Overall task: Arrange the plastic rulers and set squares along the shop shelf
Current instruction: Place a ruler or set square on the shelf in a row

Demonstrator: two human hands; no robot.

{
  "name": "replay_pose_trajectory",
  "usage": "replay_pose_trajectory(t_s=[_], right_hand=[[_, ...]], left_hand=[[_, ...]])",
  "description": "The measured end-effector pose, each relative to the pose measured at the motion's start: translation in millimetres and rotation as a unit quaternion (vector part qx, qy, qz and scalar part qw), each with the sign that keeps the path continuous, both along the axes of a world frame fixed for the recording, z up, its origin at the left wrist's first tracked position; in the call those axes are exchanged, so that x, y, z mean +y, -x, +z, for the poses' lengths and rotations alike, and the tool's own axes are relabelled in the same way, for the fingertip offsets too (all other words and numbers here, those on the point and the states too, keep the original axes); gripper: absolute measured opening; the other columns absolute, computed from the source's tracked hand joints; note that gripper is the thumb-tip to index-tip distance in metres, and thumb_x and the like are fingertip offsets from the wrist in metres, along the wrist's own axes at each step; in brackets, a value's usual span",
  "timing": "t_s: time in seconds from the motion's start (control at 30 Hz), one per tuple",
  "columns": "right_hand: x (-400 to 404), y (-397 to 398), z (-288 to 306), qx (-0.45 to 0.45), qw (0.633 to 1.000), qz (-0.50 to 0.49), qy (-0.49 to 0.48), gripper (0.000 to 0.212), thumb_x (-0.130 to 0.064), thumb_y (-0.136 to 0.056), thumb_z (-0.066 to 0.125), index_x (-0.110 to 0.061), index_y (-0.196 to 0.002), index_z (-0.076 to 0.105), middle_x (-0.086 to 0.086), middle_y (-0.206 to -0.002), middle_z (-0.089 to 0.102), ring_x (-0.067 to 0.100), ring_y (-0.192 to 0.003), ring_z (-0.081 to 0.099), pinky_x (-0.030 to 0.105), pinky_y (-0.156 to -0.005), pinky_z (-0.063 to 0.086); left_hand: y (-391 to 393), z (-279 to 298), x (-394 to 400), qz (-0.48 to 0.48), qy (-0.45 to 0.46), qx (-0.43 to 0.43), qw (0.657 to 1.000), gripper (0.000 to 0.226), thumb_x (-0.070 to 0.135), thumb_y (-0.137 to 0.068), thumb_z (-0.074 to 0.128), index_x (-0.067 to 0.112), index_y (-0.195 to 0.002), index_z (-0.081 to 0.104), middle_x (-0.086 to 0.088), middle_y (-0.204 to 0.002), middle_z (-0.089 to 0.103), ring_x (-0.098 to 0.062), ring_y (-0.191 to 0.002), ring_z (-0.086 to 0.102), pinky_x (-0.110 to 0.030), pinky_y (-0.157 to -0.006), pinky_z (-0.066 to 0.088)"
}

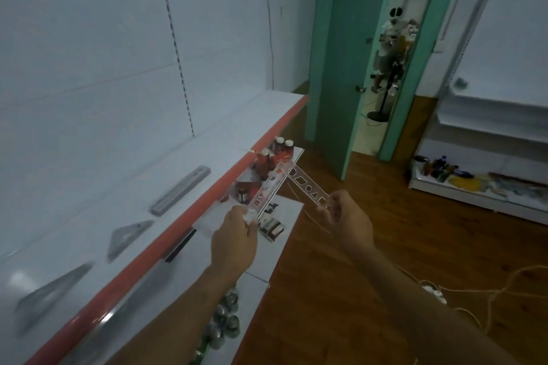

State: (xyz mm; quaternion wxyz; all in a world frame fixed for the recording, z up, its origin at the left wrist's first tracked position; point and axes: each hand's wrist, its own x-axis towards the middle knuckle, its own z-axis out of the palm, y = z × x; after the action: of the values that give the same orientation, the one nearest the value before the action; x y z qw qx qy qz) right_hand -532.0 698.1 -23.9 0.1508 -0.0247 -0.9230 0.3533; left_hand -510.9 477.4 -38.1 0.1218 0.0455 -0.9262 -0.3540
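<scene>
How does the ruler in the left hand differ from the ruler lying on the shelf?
The held ruler is clear, with shape cut-outs; the shelf ruler looks grey and solid. The left hand pinches the held ruler's end in mid-air; the shelf ruler lies flat, untouched. Both are long and narrow.

No text, label or number is sharp enough to read anywhere here

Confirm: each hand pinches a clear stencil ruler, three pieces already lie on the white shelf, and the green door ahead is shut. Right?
Not quite. In the head view the green door stands open. The rest holds: left hand and right hand each pinch a clear stencil ruler, and three pieces lie on the white shelf.
</scene>
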Motion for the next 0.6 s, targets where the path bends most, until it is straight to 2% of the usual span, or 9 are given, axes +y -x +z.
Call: replay_pose_trajectory(t_s=[0.1,0.2,0.4,0.6], right_hand=[[19,28,-5,-0.012,1.0,-0.009,-0.019,0.021,-0.036,-0.091,0.06,-0.03,-0.102,0.044,-0.013,-0.08,0.051,0.004,-0.068,0.053,0.013,-0.053,0.037],[36,65,-7,-0.024,0.999,-0.008,-0.042,0.019,-0.035,-0.093,0.057,-0.031,-0.099,0.04,-0.01,-0.083,0.055,0.005,-0.069,0.057,0.018,-0.056,0.049],[58,153,-4,-0.029,0.997,0.01,-0.069,0.008,-0.033,-0.098,0.046,-0.03,-0.094,0.04,-0.007,-0.075,0.056,0.007,-0.06,0.056,0.018,-0.047,0.042],[58,240,9,-0.033,0.999,0.03,-0.024,0.008,-0.028,-0.097,0.049,-0.026,-0.091,0.043,-0.001,-0.079,0.056,0.014,-0.067,0.059,0.032,-0.061,0.054]], left_hand=[[35,1,24,-0.001,-0.009,-0.01,1.0,0.034,0.037,-0.096,0.051,0.02,-0.125,0.045,0.001,-0.11,0.062,-0.018,-0.098,0.065,-0.037,-0.085,0.056],[74,-2,42,-0.011,-0.01,-0.007,1.0,0.036,0.037,-0.096,0.05,0.022,-0.127,0.039,0.002,-0.108,0.063,-0.019,-0.09,0.068,-0.034,-0.077,0.059],[166,-13,62,0.012,-0.022,-0.022,0.999,0.027,0.039,-0.094,0.052,0.023,-0.115,0.047,0.001,-0.107,0.064,-0.018,-0.092,0.067,-0.026,-0.072,0.057],[250,-2,65,0.045,-0.045,-0.003,0.998,0.022,0.032,-0.096,0.052,0.02,-0.115,0.05,0.004,-0.099,0.062,-0.013,-0.085,0.064,-0.032,-0.076,0.058]])
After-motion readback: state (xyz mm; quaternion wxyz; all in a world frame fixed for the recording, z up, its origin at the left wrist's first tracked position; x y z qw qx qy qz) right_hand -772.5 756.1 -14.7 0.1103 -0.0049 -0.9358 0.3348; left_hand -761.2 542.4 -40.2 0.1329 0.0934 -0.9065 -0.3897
